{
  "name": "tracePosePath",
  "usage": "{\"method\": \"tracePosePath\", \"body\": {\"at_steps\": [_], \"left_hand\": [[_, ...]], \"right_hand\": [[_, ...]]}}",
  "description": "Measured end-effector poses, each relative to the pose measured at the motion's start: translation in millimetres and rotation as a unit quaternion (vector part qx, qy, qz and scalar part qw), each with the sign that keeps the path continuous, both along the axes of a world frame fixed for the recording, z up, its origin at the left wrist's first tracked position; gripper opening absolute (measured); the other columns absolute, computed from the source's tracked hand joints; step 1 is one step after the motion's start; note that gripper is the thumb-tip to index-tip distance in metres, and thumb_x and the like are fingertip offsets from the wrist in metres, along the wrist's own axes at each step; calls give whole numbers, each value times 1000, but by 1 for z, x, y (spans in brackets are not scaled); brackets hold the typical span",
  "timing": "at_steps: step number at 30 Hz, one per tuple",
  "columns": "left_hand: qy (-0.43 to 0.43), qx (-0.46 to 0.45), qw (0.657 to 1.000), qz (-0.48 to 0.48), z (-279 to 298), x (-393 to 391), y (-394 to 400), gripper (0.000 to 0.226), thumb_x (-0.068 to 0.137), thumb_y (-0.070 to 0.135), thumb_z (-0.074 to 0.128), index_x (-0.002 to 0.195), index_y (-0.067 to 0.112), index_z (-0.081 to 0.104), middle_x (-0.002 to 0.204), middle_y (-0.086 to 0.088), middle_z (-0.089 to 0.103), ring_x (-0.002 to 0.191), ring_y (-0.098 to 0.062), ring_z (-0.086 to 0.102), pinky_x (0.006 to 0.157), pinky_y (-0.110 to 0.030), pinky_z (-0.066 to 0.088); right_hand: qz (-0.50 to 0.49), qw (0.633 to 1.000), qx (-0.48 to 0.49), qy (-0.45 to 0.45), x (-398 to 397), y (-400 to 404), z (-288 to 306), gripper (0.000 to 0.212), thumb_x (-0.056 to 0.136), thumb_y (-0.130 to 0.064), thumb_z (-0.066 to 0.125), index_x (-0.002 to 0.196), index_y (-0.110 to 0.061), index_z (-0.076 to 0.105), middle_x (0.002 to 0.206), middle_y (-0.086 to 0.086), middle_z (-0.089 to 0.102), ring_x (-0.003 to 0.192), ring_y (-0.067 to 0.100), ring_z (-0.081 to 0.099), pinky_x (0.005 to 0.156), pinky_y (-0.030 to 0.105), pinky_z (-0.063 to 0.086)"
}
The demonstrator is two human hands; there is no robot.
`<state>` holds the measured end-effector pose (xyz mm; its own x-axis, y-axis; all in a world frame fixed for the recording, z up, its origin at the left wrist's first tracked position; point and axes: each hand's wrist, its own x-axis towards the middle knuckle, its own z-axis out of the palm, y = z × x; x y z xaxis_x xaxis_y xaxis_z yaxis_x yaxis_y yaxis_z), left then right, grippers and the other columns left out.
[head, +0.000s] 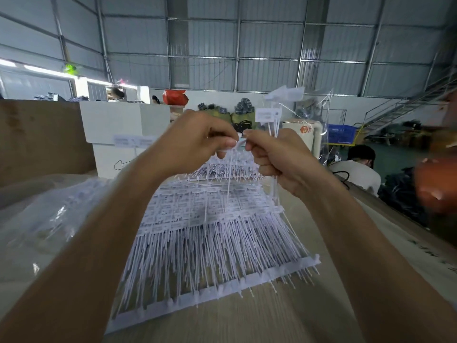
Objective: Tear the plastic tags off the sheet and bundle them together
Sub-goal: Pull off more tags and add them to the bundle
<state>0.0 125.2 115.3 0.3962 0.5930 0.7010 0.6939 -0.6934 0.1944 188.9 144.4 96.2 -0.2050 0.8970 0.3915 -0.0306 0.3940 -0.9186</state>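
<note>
Above the sheet of tags [210,233] lying on the table [259,315], the left hand [197,139] pinches one tag [233,147] while the right hand [277,157], at its three o'clock, grips a bundle of torn tags [273,120].

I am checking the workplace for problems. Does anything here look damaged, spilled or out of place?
Nothing stands out. The sheet of tags lies flat on the table. The left hand pinches one tag, and the right hand holds a bundle of torn-off tags.

Two hands [197,142] [274,157], one tag sheet [210,243], one blue crate [341,133]
</note>
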Motion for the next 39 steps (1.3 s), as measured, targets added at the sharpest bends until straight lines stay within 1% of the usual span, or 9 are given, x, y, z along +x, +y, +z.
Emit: {"method": "tracePosePath", "body": {"at_steps": [8,13,18,22,25,28,33,37,39], "left_hand": [[-68,-36,997,-12,-4,-18,5,15,97,11,63,96,20,74,69,1,68,58,-3,62,63,-20,52],[51,24,994,96,-12,-16,13,38,93,49,64,129,43,56,88,5,71,58,-7,53,76,-34,51],[94,143,978,120,-12,-2,11,32,94,57,55,117,41,69,100,13,75,86,-20,67,72,-35,52],[28,98,990,94,-9,-6,11,33,96,55,52,108,36,76,93,11,76,85,-16,69,75,-42,57],[-126,43,991,-20,-9,-3,10,13,96,37,63,103,35,75,85,23,72,81,0,68,78,-24,54],[-191,16,976,-102,-8,2,10,13,98,18,63,105,19,74,85,12,72,78,-3,66,74,-15,49],[-133,-22,989,-66,-16,1,16,22,104,16,53,119,21,68,71,9,53,59,1,44,60,-19,35],[-53,-172,983,-37,-19,-11,19,44,103,13,53,140,34,42,88,8,68,80,-15,62,70,-39,50],[-30,-198,978,-59,-20,-9,18,39,102,9,53,134,27,39,91,7,74,81,-23,63,71,-46,49]], "right_hand": [[27,998,24,48,-9,-1,-3,30,98,-6,61,68,-9,59,49,-7,38,43,7,24,37,17,21],[-8,997,-33,69,-11,2,-9,32,95,-10,60,64,-15,53,50,-7,31,44,9,19,36,20,20],[11,998,-46,27,-13,2,-9,32,98,-19,62,67,-13,54,49,-7,30,43,8,18,36,19,19],[16,1000,-1,25,-12,4,-10,34,100,-36,62,77,-12,59,51,-10,32,44,7,22,39,19,22],[-26,996,73,37,-13,5,-16,28,98,-41,64,90,-14,67,49,-17,48,43,-2,44,42,13,32],[-45,991,127,-25,-16,7,-25,19,99,-32,64,90,-17,70,51,-25,55,51,-10,54,50,8,39],[-70,986,127,-77,-18,12,-31,45,106,-34,52,64,-18,55,52,-11,38,49,9,34,57,28,28],[-48,996,70,-10,-8,20,-36,46,108,-37,45,72,-11,55,65,6,44,61,21,41,58,34,44],[-52,997,58,-11,-5,21,-37,44,108,-42,44,78,-14,62,59,-2,40,53,12,36,49,28,33]]}}
